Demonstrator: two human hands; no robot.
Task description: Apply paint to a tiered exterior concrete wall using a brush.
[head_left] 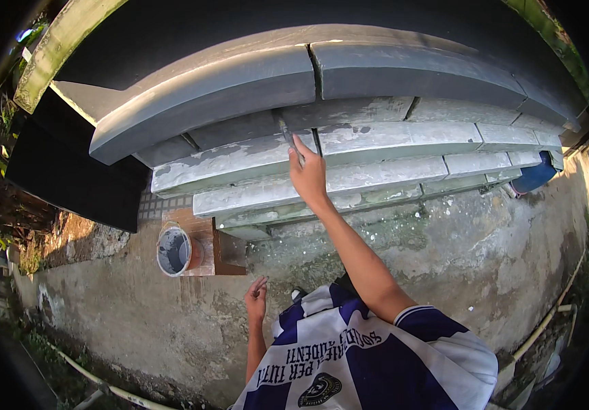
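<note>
My right hand (pixel 307 172) is closed around a paintbrush (pixel 288 135), reaching up over the stepped concrete slabs. The brush tip touches, or is very close to, the recessed face under the top slab (pixel 206 97), beside a dark joint. Smooth dark grey paint coats that top slab and the left part of the recess. The slab step below (pixel 390 137) is pale and whitish with grey patches. Down by my body, my left hand (pixel 257 292) hangs with its fingers loosely bent and apart, grey smears on them; I see nothing clearly held.
A bucket (pixel 174 251) with grey paint inside stands on a brown box-like stool (pixel 229 253) at the left. Lower pale steps (pixel 376 176) jut toward me. A dark panel (pixel 76 160) lies at the far left, and a blue container (pixel 535 176) sits at the right end.
</note>
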